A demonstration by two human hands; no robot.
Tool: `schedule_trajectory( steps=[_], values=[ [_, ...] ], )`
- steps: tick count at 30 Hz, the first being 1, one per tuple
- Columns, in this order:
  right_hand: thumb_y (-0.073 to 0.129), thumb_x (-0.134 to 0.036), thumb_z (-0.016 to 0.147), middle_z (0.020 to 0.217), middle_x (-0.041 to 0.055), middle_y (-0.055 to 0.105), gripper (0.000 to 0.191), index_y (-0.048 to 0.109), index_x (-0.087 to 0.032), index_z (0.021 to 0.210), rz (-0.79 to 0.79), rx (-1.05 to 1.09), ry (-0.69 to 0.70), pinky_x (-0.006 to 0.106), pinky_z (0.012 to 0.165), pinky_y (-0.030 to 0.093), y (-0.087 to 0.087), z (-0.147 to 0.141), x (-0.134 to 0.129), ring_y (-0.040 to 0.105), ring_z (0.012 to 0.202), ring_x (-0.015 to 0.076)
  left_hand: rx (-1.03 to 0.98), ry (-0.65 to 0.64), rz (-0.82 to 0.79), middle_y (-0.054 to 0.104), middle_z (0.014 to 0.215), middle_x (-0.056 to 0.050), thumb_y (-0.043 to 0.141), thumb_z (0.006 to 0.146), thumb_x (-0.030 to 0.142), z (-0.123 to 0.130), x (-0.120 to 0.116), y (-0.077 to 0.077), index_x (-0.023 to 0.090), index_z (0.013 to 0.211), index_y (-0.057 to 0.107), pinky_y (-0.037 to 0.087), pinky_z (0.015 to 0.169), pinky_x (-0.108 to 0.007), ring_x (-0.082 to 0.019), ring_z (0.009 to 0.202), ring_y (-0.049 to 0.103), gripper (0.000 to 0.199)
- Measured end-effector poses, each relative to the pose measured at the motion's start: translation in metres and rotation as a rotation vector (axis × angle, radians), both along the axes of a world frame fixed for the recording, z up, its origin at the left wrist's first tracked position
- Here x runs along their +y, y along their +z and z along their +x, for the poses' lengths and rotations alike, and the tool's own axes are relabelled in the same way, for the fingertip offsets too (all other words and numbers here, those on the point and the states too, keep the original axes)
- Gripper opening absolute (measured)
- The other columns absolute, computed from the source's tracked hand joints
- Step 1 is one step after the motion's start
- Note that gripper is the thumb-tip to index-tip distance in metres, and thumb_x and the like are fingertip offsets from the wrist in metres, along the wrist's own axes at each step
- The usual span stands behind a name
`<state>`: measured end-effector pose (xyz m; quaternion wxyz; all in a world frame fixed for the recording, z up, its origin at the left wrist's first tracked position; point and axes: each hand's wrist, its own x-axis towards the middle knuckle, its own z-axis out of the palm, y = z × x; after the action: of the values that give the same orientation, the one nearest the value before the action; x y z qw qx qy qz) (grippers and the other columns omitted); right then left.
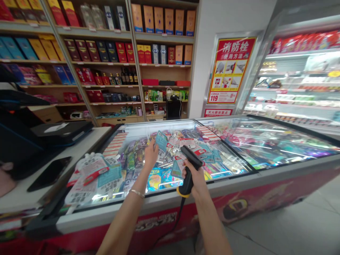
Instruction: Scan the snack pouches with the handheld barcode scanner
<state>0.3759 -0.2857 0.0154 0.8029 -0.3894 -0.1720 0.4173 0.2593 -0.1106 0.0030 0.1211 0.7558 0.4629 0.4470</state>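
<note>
My right hand (195, 179) is wrapped round the handle of a black barcode scanner (191, 157), whose cable hangs down from a yellow-ringed base. With my left hand (151, 154) I grip a flat teal package (161, 140) with printed text, raised over the freezer. Beneath both hands is the glass top of a chest freezer (225, 189). More white, red and teal packages (207, 150) lie on the glass near the scanner. A separate pile of similar packages (98, 173) rests on the freezer's left end.
On the left stands a counter with a black phone (49, 173) and dark checkout equipment (61, 132); part of another person's hand (6, 180) shows at the edge. Shelves of boxed goods (159, 53) line the back. A lit refrigerated display (300, 85) stands at right.
</note>
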Motion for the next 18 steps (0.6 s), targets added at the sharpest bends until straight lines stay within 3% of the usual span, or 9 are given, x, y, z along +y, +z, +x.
schedule_trajectory(
  steps=[6,9,12,14,16,18],
  values=[
    [0.085,-0.034,0.052,0.062,-0.0016,0.061,0.037,0.061,-0.016,0.073,-0.061,0.019,0.194,0.020,0.036,0.037,-0.011,-0.059,0.022,0.048,0.041,0.0069,-0.037,0.360,-0.033,0.051,0.062,0.001,0.040,0.083,0.029,-0.152,0.006,-0.003,0.020,0.085,0.055,0.036,0.063,-0.027,-0.017,0.061,0.050,0.017],
    [0.084,-0.033,0.053,0.061,-0.0019,0.060,0.035,0.061,-0.016,0.072,-0.073,0.057,0.334,0.019,0.037,0.038,-0.014,-0.093,0.035,0.048,0.041,0.0066,-0.043,0.495,-0.028,0.053,0.065,0.000,0.040,0.083,0.031,-0.211,0.004,-0.001,0.020,0.087,0.055,0.038,0.065,-0.028,-0.018,0.063,0.052,0.019],
    [0.084,-0.031,0.053,0.061,-0.0020,0.060,0.033,0.061,-0.015,0.070,-0.075,0.090,0.435,0.018,0.038,0.038,-0.014,-0.121,0.048,0.047,0.043,0.0062,-0.025,0.586,-0.023,0.059,0.073,-0.003,0.040,0.086,0.032,-0.242,0.003,0.003,0.018,0.092,0.055,0.042,0.068,-0.030,-0.020,0.069,0.057,0.022],
    [0.084,-0.029,0.053,0.062,-0.0017,0.061,0.032,0.061,-0.015,0.070,-0.075,0.103,0.487,0.018,0.039,0.039,-0.014,-0.136,0.056,0.048,0.043,0.0061,-0.001,0.656,0.003,0.063,0.091,-0.009,0.042,0.086,0.031,-0.251,0.002,0.002,0.015,0.103,0.055,0.045,0.073,-0.032,-0.022,0.081,0.061,0.026],
    [0.083,-0.029,0.054,0.058,-0.0021,0.059,0.030,0.061,-0.015,0.069,-0.105,0.112,0.577,0.018,0.039,0.039,-0.016,-0.148,0.063,0.048,0.043,0.0063,0.080,0.690,0.047,0.056,0.121,-0.016,0.047,0.084,0.031,-0.253,0.000,-0.005,0.013,0.116,0.052,0.047,0.081,-0.035,-0.026,0.100,0.060,0.037],
    [0.081,-0.030,0.057,0.052,-0.0031,0.054,0.028,0.061,-0.015,0.069,-0.161,0.119,0.687,0.017,0.038,0.038,-0.021,-0.158,0.069,0.047,0.042,0.0069,0.221,0.644,0.052,0.044,0.140,-0.015,0.052,0.083,0.033,-0.254,-0.002,-0.016,0.016,0.123,0.052,0.044,0.092,-0.039,-0.030,0.118,0.051,0.043]
  ],
)
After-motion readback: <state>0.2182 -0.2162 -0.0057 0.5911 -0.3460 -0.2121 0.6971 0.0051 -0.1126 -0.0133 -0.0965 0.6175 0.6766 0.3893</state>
